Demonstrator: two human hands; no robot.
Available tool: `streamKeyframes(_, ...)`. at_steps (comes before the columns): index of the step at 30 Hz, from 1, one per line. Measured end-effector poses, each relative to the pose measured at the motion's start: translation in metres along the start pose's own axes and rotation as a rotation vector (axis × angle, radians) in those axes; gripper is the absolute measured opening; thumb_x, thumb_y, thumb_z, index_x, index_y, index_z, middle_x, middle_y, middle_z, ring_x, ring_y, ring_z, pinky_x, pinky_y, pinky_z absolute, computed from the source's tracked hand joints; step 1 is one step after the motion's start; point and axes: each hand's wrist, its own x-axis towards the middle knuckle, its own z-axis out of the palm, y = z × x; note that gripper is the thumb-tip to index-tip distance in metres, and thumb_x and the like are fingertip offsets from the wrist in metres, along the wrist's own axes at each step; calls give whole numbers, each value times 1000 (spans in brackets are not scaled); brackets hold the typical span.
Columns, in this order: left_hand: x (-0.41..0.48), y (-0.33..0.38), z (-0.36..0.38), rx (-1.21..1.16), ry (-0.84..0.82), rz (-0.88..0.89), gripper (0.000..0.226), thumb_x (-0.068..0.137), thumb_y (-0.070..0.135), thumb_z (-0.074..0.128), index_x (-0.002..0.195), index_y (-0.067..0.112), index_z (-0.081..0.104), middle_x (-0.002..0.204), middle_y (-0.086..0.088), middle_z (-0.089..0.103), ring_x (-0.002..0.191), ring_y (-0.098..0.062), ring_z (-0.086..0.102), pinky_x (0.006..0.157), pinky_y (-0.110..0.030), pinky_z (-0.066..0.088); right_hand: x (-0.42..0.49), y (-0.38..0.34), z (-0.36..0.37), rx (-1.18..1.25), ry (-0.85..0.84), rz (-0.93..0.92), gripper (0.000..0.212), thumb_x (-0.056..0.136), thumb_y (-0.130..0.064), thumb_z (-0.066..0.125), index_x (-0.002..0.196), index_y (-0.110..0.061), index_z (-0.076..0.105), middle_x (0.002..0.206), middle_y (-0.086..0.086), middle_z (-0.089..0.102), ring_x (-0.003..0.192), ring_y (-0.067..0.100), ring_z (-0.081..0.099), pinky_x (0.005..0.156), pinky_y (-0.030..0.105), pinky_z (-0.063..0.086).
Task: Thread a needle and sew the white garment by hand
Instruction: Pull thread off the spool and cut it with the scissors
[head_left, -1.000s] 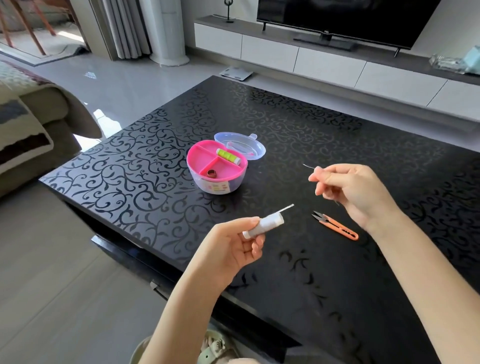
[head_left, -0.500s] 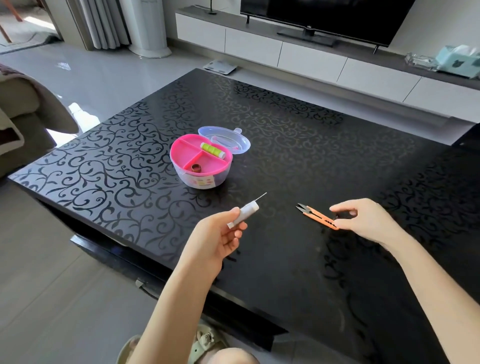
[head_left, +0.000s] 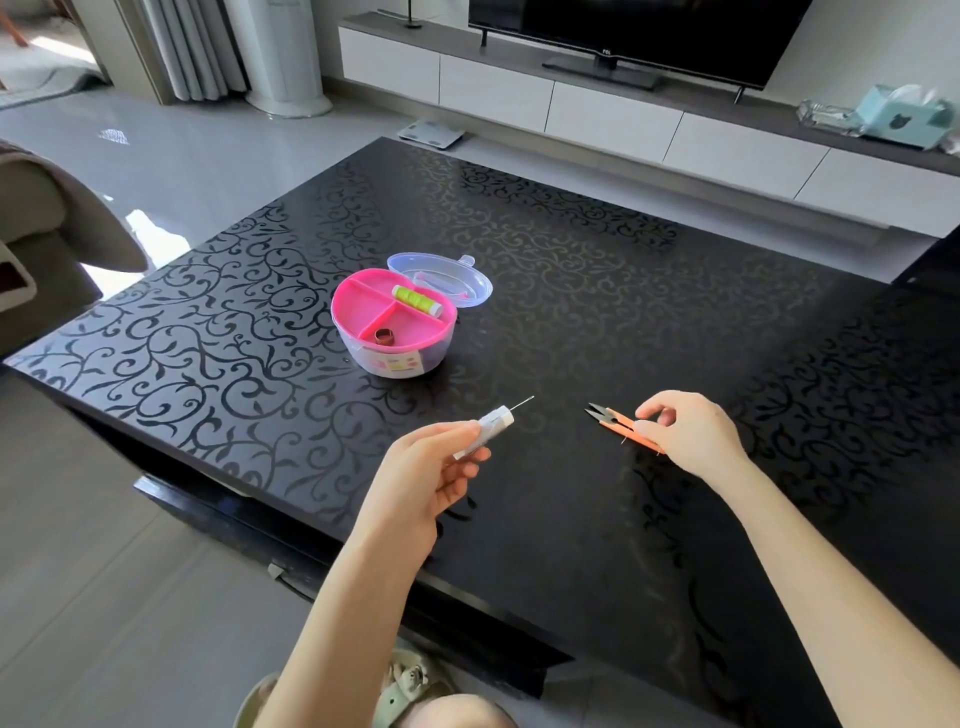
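My left hand (head_left: 415, 483) grips a small white thread spool (head_left: 488, 428) above the black table's near edge; a stiff thread end (head_left: 522, 404) sticks out of it toward the upper right. My right hand (head_left: 691, 434) is down on the table, thumb and forefinger pinching the handle of the orange thread snips (head_left: 610, 420), whose black blades point left. A thin metal sliver, probably the needle (head_left: 623, 440), shows just below the thumb. No white garment is in view.
A round pink sewing box (head_left: 395, 332) stands mid-table holding a green spool (head_left: 415, 300) and a small ring (head_left: 383, 336); its clear lid (head_left: 441, 278) lies behind it. The patterned black table (head_left: 571, 249) stretches far and right. A sofa arm (head_left: 31, 218) is at left.
My right hand dropped from mid-air, where it held the needle up, to the snips and closed its fingers on them. My left hand with the spool stayed roughly where it was.
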Motion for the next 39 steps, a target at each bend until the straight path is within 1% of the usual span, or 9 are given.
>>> streamKeyframes(3,1,-1,1,3,-5,-1,9,89,14,61,87,14,70,65,2,67,59,-9,53,63,-22,42,4,-2,4,159,-6,64,8,84,-16,66,77,-19,68,77,-2,65,74,20,60,61,27,42)
streamKeyframes(7,0,-2,1,19,-39,16,8,87,13,64,92,11,71,70,1,67,61,-7,54,63,-19,44,-10,-21,-5,159,216,-53,23,92,-15,57,113,-22,65,80,-3,66,76,17,58,69,26,39)
streamKeyframes(10,1,-2,3,53,-47,27,8,86,15,66,90,10,72,67,1,63,59,-6,52,62,-19,44,-47,-58,-15,605,-75,-333,28,90,-21,62,116,-32,64,95,-8,70,93,5,63,81,14,46)
streamKeyframes(15,-2,1,1,49,-163,-4,25,90,28,62,94,7,76,64,1,55,56,-6,47,61,-18,42,-82,-83,0,261,-29,-707,24,84,-32,70,108,-33,68,94,-18,64,95,2,55,82,9,37)
streamKeyframes(18,-4,4,1,-58,-199,-64,43,91,43,53,77,10,77,62,-1,56,57,-9,49,63,-21,42,-85,-88,4,374,1,-688,13,85,-23,71,97,-26,72,82,-13,65,81,6,57,71,9,37)
streamKeyframes(21,-3,7,-1,-213,-253,-68,52,90,47,46,86,2,73,64,-7,59,58,-14,51,64,-25,43,-91,-89,6,516,-28,-590,11,85,-21,69,95,-26,72,81,-15,69,79,0,59,69,7,40)
streamKeyframes(26,-5,4,-2,-69,-368,171,20,84,9,61,102,3,69,69,1,61,64,-8,53,68,-20,46,-96,-92,8,756,-111,-463,17,88,-18,66,98,-32,67,80,-10,73,72,3,66,68,14,50)
streamKeyframes(32,-6,-1,-1,40,-277,274,18,81,16,67,96,9,73,78,0,67,71,-7,56,77,-25,46,-100,-96,12,461,250,-594,16,84,-33,70,100,-30,71,105,-19,65,103,-4,57,87,9,41)
streamKeyframes(39,-5,3,-8,184,-303,378,20,70,26,75,86,15,75,84,-9,74,88,-19,68,86,-27,50,-94,-99,-6,428,52,-651,11,83,-19,72,79,-28,67,83,-15,60,79,8,54,69,11,36)
